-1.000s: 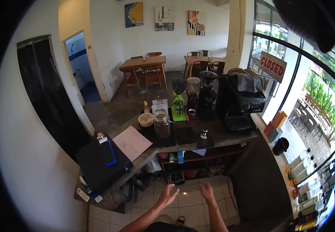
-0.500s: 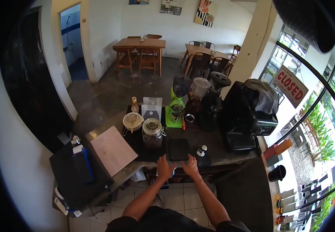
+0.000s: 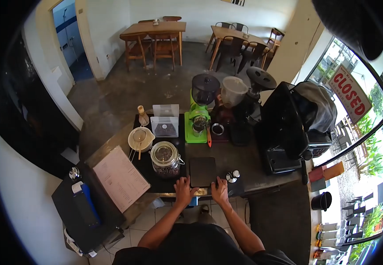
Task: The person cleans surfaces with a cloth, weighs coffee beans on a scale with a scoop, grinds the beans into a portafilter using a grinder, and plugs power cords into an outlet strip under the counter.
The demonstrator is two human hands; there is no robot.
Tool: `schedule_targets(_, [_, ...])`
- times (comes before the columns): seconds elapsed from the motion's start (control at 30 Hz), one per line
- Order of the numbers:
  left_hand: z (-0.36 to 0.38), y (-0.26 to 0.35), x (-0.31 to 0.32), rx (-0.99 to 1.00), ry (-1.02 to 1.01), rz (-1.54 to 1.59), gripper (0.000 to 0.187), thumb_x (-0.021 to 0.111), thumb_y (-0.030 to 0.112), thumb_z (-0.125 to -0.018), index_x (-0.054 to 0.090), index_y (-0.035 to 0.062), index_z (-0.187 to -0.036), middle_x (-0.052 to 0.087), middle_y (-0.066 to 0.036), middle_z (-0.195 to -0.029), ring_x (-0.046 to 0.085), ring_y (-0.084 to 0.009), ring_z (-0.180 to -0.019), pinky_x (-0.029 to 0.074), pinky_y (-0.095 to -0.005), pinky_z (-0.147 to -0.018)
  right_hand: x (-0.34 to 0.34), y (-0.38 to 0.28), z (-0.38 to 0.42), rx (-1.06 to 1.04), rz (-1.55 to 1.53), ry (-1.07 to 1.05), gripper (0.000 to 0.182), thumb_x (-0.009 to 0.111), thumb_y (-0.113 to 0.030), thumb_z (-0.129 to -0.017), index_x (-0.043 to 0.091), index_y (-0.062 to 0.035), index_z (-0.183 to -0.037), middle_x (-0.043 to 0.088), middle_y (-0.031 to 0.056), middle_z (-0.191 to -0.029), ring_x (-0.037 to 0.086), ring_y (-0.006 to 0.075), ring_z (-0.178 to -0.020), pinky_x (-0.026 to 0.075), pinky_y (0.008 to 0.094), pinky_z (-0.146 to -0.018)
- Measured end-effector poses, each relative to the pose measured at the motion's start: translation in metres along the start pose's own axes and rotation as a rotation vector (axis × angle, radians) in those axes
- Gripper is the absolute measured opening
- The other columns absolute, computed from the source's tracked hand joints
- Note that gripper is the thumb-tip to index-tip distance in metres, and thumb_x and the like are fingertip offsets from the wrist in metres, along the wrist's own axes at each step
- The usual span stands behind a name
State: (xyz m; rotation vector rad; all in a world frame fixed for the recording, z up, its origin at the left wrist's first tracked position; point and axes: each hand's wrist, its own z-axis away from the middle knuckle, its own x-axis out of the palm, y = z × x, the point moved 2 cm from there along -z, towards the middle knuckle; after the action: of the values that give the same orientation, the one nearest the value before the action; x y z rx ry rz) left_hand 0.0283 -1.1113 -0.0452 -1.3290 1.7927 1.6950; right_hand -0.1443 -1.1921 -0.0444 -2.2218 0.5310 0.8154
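Observation:
My left hand (image 3: 184,191) rests at the counter's front edge, fingers apart, near the lower left corner of a flat black square slab (image 3: 203,172). At that slab's lower right corner is my right hand (image 3: 219,191), its fingers also apart and nothing in it. A clip-top glass jar (image 3: 166,160) of dark coffee beans stands just beyond my left hand. To the right of my right hand, a shiny metal tamper (image 3: 232,176) sits on a dark mat (image 3: 237,187).
Behind the slab stand a green coffee grinder (image 3: 196,115), more grinders and a black espresso machine (image 3: 284,141). Left are a bowl with a strainer (image 3: 140,136), a bamboo whisk (image 3: 143,115), a clear-fronted pouch (image 3: 165,126), a printed menu sheet (image 3: 121,179) and a card terminal (image 3: 85,205).
The view has tipped down and come closer to the counter. Both hands remain at its front edge beside the slab, with the right hand's fingers now at the slab's corner.

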Motion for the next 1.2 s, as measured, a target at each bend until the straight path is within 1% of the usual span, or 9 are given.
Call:
schedule_targets(0.17, [-0.006,0.003,-0.005,-0.044,-0.016,-0.025,0.068,0.069,0.045,-0.08,0.048,0.0054,-0.131,0.047,-0.012,-0.106,0.045,-0.0304,-0.098,0.034,-0.0453,-0.079,0.001,0.01,-0.008,0.192,-0.24,-0.152,0.048,0.065,-0.008,-0.079,0.047,0.0081,-0.121,0.054,0.0252,-0.098,0.052,0.0408,-0.093,0.043,0.05,-0.085])
schedule_targets(0.27, [-0.005,0.006,-0.006,-0.079,-0.07,-0.1,0.067,0.066,0.049,-0.082,0.048,0.0052,-0.13,0.048,-0.012,-0.107,0.046,-0.0306,-0.099,0.034,-0.0453,-0.08,-0.018,-0.014,-0.064,0.088,0.052,-0.072,0.055,0.067,-0.009,-0.076,0.046,0.006,-0.124,0.053,0.0246,-0.099,0.051,0.0402,-0.097,0.042,0.0498,-0.087])
schedule_targets(0.4, [-0.005,0.015,-0.008,-0.055,0.004,-0.207,0.084,0.066,0.064,-0.073,0.05,0.0026,-0.128,0.049,-0.013,-0.107,0.047,-0.0304,-0.099,0.035,-0.0453,-0.081,0.024,-0.005,-0.166,0.164,-0.214,-0.084,0.066,0.069,-0.012,-0.073,0.04,0.0044,-0.13,0.05,0.0288,-0.113,0.047,0.0467,-0.103,0.04,0.0518,-0.09])
schedule_targets(0.5, [-0.008,0.036,-0.014,-0.14,0.012,-0.277,0.097,0.066,0.074,-0.063,0.05,0.0012,-0.126,0.05,-0.013,-0.107,0.047,-0.0298,-0.099,0.035,-0.0452,-0.082,0.071,0.011,-0.224,-0.013,-0.273,-0.021,0.076,0.072,-0.016,-0.071,0.036,0.0063,-0.134,0.049,0.0301,-0.118,0.047,0.0467,-0.108,0.039,0.0511,-0.094])
schedule_targets(0.57, [-0.009,0.043,-0.008,-0.21,0.073,-0.323,0.102,0.067,0.078,-0.058,0.051,0.0013,-0.123,0.05,-0.013,-0.107,0.047,-0.0294,-0.098,0.034,-0.0455,-0.084,0.096,0.02,-0.241,0.186,-0.245,-0.223,0.084,0.076,-0.022,-0.069,0.035,0.0092,-0.135,0.048,0.0312,-0.123,0.045,0.0459,-0.113,0.038,0.0491,-0.098])
schedule_targets(0.67, [-0.008,0.044,-0.003,-0.26,0.095,-0.324,0.1,0.067,0.077,-0.059,0.051,0.0014,-0.123,0.05,-0.013,-0.107,0.046,-0.0301,-0.098,0.033,-0.0463,-0.084,0.145,0.046,-0.239,0.061,-0.069,-0.13,0.088,0.079,-0.027,-0.066,0.036,0.0127,-0.132,0.049,0.0309,-0.12,0.047,0.0456,-0.112,0.039,0.0469,-0.099])
schedule_targets(0.7, [-0.009,0.043,-0.001,-0.275,0.095,-0.327,0.1,0.067,0.077,-0.059,0.051,0.0014,-0.123,0.05,-0.013,-0.107,0.046,-0.0301,-0.098,0.033,-0.0463,-0.084,0.131,0.037,-0.243,0.146,-0.232,-0.091,0.069,0.082,-0.023,-0.065,0.049,0.0074,-0.118,0.057,0.0284,-0.111,0.052,0.046,-0.111,0.043,0.0472,-0.094])
schedule_targets(0.83, [-0.003,0.04,0.005,-0.243,0.159,-0.309,0.098,0.068,0.076,-0.059,0.052,0.0017,-0.122,0.05,-0.013,-0.109,0.046,-0.0309,-0.101,0.032,-0.0476,-0.086,0.08,0.017,-0.232,0.165,-0.456,-0.167,0.072,0.081,-0.017,-0.067,0.047,0.0022,-0.127,0.059,0.0242,-0.113,0.058,0.0387,-0.108,0.047,0.0421,-0.091])
schedule_targets(1.2, [-0.006,0.043,0.0,-0.264,0.129,-0.269,0.098,0.071,0.075,-0.057,0.053,0.0018,-0.121,0.049,-0.012,-0.11,0.044,-0.0297,-0.102,0.031,-0.0459,-0.088,-0.019,-0.022,-0.113,0.129,-0.434,-0.297,0.07,0.08,-0.014,-0.065,0.048,0.0009,-0.126,0.059,0.0227,-0.112,0.058,0.0412,-0.102,0.047,0.0456,-0.088])
